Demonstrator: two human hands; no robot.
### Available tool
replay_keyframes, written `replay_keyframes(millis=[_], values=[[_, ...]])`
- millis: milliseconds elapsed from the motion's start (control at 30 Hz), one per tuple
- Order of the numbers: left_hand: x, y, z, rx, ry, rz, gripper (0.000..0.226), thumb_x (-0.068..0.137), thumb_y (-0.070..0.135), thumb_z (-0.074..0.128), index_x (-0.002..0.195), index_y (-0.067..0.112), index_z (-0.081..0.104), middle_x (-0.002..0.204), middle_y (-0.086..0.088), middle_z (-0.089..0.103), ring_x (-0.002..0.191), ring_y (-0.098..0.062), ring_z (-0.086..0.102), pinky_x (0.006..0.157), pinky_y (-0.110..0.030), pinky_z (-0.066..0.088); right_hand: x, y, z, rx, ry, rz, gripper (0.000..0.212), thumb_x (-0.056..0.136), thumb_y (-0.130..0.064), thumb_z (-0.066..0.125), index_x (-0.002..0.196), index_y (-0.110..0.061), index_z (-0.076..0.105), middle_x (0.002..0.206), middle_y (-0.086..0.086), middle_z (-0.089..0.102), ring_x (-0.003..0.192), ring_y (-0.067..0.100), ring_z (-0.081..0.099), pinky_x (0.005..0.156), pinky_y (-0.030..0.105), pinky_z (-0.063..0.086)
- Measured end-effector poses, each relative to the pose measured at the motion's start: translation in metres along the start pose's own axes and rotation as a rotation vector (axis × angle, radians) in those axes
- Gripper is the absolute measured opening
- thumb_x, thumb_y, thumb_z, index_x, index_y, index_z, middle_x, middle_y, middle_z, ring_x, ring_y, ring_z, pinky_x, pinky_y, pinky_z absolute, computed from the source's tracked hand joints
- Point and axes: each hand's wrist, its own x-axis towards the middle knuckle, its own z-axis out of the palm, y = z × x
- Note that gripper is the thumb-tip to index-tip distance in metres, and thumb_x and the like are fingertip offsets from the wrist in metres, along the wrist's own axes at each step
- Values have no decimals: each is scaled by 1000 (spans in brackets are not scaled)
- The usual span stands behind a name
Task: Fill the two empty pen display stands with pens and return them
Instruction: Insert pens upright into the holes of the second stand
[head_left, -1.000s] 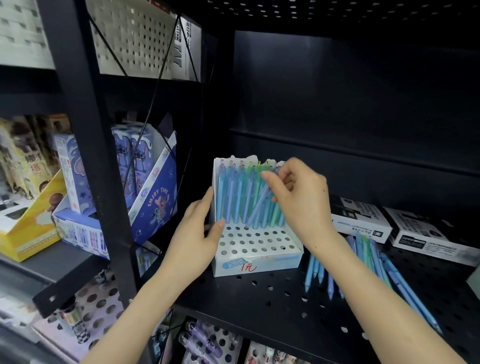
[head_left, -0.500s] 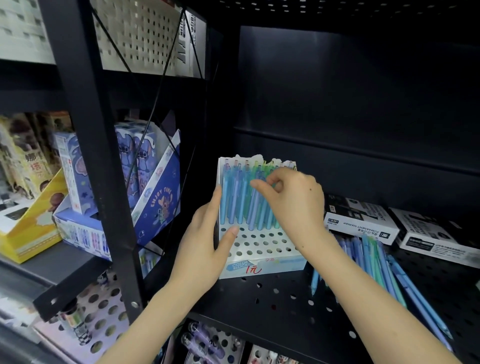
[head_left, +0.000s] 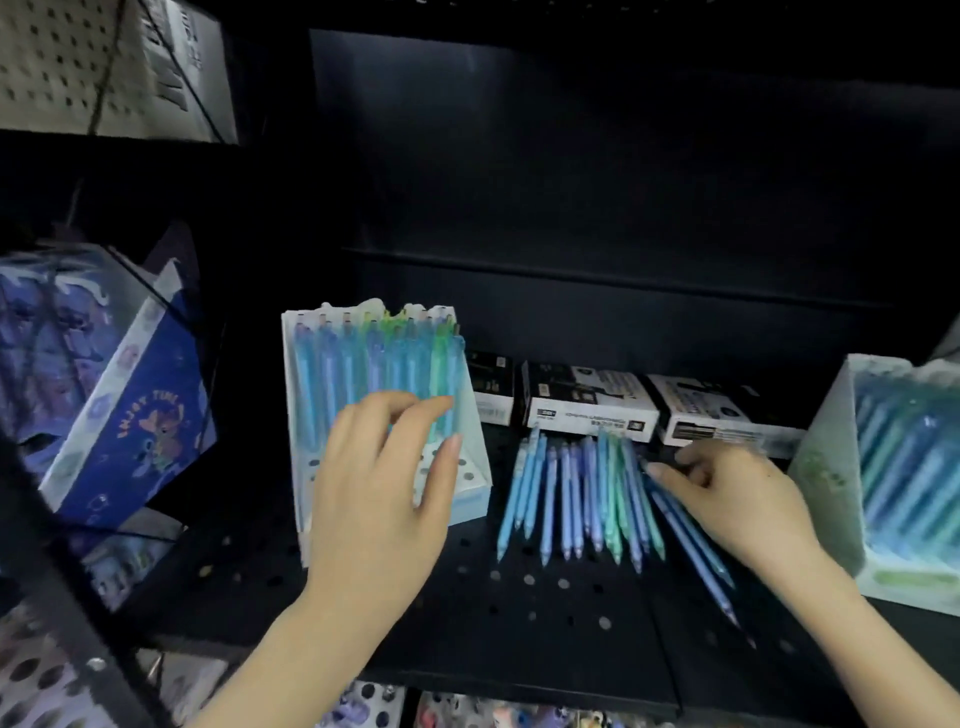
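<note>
here, the part-filled pen display stand (head_left: 472, 447) is noted on the black perforated shelf (head_left: 519, 613), loose pens (head_left: 571, 499) laid just beside it. the left hand (head_left: 379, 509) is held over its front, fingers (head_left: 395, 410) relaxed, slightly spread, nothing gripped. the right hand (head_left: 743, 504) is curled onto the rightmost pens; whether one is pinched cannot be told through blur. pens are judged light, stiff, slick; best taken mid-barrel. a second stand (head_left: 826, 467) is cut off at the right edge.

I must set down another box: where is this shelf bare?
Bare: the front of the shelf, before the loose pens, between left hand and right hand. Crowded: from the half-filled stand to the right stand, with pens and white boxes.
</note>
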Motion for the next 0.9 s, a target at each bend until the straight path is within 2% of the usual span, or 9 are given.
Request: replay_keyframes(millis=[100, 200, 267, 367, 500, 600, 733, 867, 900], values=[[3, 24, 21, -135, -235, -94, 35, 95, 38, 46, 123, 20, 57, 108, 13, 52, 99, -4, 49, 86, -17, 35, -6, 19, 3, 18, -81, 22, 56, 83, -58, 54, 116, -14, 60, 65, 0, 63, 58, 8, 55, 51, 28, 44], [8, 36, 49, -161, -445, -181, 48, 95, 33, 47, 141, 23, 37, 135, 6, 47, 122, -11, 46, 98, -22, 34, -11, 21, 6, 48, -177, 21, 66, 80, -62, 54, 125, -13, 55, 68, -7, 51, 58, 7, 49, 47, 23, 32], [13, 42, 64, -105, -565, -214, 55, 96, 31, 47, 146, 23, 27, 145, 1, 39, 127, -15, 43, 100, -23, 33, -12, 19, 8, 52, -209, 6, 70, 79, -61, 56, 130, -13, 51, 75, -7, 49, 66, 10, 50, 52, 24, 35], [19, 50, 80, -39, -683, -262, 64, 95, 32, 50, 148, 20, 17, 149, -4, 32, 131, -19, 40, 100, -24, 33, -11, 19, 9, 132, -219, 23, 69, 79, -57, 62, 130, -12, 51, 75, -8, 53, 75, 12, 56, 61, 26, 45], [27, 51, 98, -65, -846, -440, 84, 89, 45, 55, 150, 14, 6, 153, -10, 25, 135, -25, 35, 103, -31, 33, -12, 19, 7, 250, -233, 53, 71, 78, -58, 63, 130, -10, 51, 87, -2, 63, 89, 14, 61, 76, 33, 51], [31, 48, 110, -63, -841, -543, 93, 83, 47, 63, 149, 10, 10, 153, -10, 27, 136, -27, 32, 105, -33, 34, -15, 14, 5, 233, -232, 38, 70, 78, -60, 61, 127, -11, 51, 89, -3, 61, 91, 16, 60, 76, 33, 50], [32, 50, 117, -66, -816, -627, 89, 80, 28, 73, 147, 7, 18, 150, -11, 30, 135, -27, 33, 105, -34, 32, -17, 13, 2, 285, -285, 56, 64, 79, -49, 67, 130, -15, 50, 84, -9, 56, 89, 12, 58, 78, 30, 49], [34, 54, 122, -96, -796, -721, 77, 81, 18, 72, 142, 3, 28, 142, -11, 40, 118, -23, 45, 83, -25, 34, -18, 12, 2, 290, -312, 68, 40, 81, -33, 67, 113, -9, 58, 90, 4, 66, 85, 19, 63, 78, 37, 53], [35, 55, 123, -108, -792, -745, 73, 81, 16, 72, 140, 2, 31, 139, -12, 43, 115, -23, 46, 82, -25, 33, -18, 12, 2, 291, -308, 72, 37, 81, -27, 66, 111, -7, 59, 92, 6, 66, 86, 21, 63, 78, 38, 53]])
